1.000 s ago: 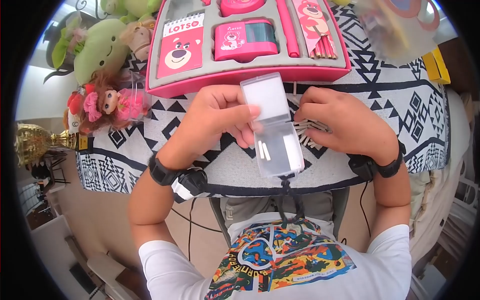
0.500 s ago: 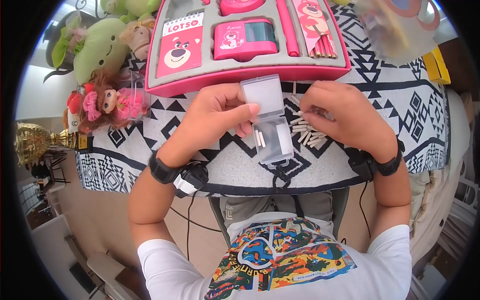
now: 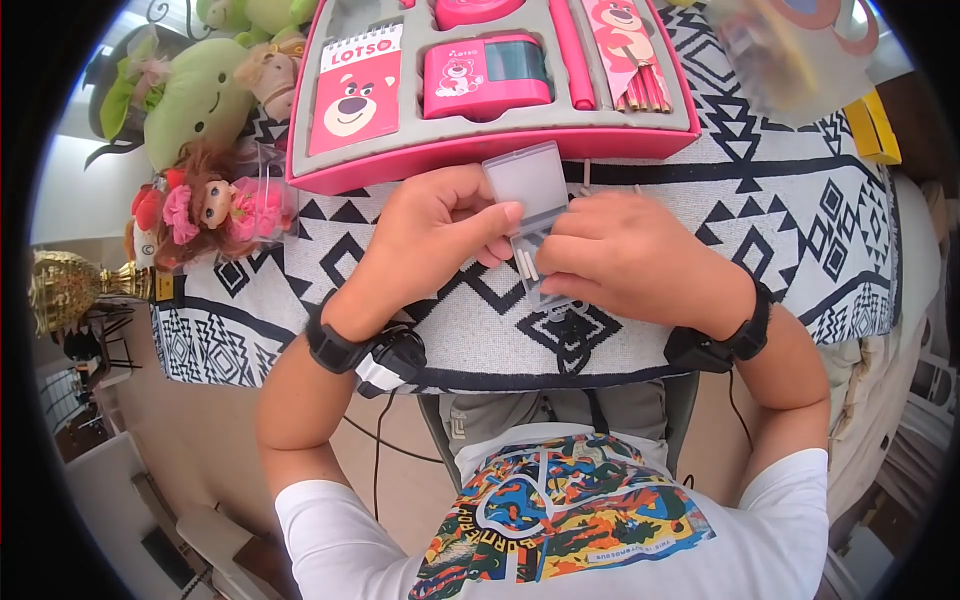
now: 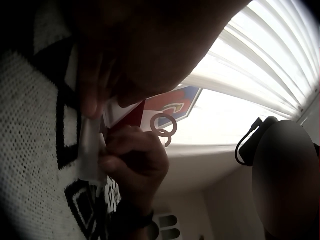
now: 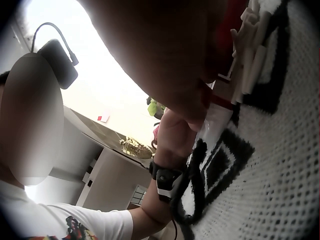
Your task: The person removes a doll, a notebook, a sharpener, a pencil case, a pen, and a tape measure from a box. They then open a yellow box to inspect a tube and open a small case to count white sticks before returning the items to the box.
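Note:
My left hand (image 3: 430, 232) grips a small clear plastic box (image 3: 526, 182) at its hinge side, thumb against the raised lid. Short white sticks (image 3: 525, 264) lie along the left side of the box's lower half. The right hand (image 3: 640, 250) is over that lower half, its thumb and fingers pinched together around a short white stick mostly hidden by the fingers. Below the right hand, a loose pile of white sticks (image 5: 250, 55) lies on the cloth, largely covered in the head view. A black braided cord (image 5: 192, 185) hangs at the box's near end.
Behind the hands stands a pink stationery set box (image 3: 490, 152) with a notepad (image 3: 355, 95), a pink sharpener (image 3: 485, 78) and pencils. A doll (image 3: 225, 205) and green plush toys (image 3: 195, 105) sit left. A yellow box (image 3: 872, 130) lies right on the patterned cloth (image 3: 450, 345).
My right hand has moved left from the pile of sticks to over the lower half of the clear box. The left hand still holds the box, which has tilted slightly.

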`<state>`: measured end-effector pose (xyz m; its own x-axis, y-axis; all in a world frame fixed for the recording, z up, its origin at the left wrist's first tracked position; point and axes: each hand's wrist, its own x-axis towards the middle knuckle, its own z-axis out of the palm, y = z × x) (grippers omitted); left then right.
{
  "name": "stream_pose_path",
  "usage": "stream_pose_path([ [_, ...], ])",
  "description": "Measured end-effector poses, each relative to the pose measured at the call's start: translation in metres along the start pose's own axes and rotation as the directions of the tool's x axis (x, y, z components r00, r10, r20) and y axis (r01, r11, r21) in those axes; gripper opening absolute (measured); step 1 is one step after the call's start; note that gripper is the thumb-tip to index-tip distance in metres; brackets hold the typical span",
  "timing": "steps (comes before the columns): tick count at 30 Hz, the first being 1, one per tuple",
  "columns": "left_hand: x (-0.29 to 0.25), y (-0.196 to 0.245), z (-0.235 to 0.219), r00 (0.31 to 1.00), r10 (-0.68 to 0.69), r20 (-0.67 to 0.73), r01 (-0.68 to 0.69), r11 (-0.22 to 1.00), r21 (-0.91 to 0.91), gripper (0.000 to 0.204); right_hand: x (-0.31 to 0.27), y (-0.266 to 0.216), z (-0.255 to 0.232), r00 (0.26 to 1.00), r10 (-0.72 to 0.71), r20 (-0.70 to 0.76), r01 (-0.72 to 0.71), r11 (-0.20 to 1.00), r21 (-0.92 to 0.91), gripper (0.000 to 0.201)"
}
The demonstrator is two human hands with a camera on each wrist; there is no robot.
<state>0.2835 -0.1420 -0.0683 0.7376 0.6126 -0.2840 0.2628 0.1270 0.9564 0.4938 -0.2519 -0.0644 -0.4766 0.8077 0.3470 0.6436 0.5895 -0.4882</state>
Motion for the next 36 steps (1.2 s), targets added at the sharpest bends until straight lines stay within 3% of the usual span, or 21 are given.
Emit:
stream_pose_path([
  [7,0.0,-0.001,0.0,1.0,0.003,0.002,-0.003,1.0,-0.004,0.02,-0.002,0.003,0.0,0.997,-0.027,0.075,0.023,0.998,0.054,0.021],
  [15,0.001,-0.002,0.001,1.0,0.011,0.006,-0.011,1.0,-0.003,0.02,0.003,0.003,0.012,1.0,0.006,0.003,-0.005,0.995,-0.097,0.018],
  [28,0.002,-0.002,0.001,1.0,0.0,0.006,0.0,1.0,-0.005,0.02,0.004,0.003,0.012,1.0,-0.019,-0.021,0.015,0.982,-0.189,0.018],
  [30,0.001,-0.002,0.001,1.0,-0.026,-0.001,0.026,1.0,0.001,0.021,0.001,0.005,0.003,0.998,-0.02,-0.055,0.021,0.999,0.035,0.02],
  [31,0.001,-0.001,0.002,1.0,-0.023,0.0,0.023,1.0,-0.003,0.021,-0.001,0.007,-0.004,0.999,-0.018,-0.051,0.02,0.999,0.032,0.02],
  [34,-0.001,0.003,0.003,0.999,-0.033,-0.011,0.032,0.999,-0.027,0.021,-0.005,0.009,-0.033,0.974,0.224,-0.011,-0.224,0.975,0.005,0.015],
  [36,-0.001,0.004,0.002,0.999,-0.038,0.003,0.038,0.999,0.001,0.021,-0.011,0.016,-0.031,0.972,0.231,-0.038,-0.233,0.97,-0.063,0.016],
])
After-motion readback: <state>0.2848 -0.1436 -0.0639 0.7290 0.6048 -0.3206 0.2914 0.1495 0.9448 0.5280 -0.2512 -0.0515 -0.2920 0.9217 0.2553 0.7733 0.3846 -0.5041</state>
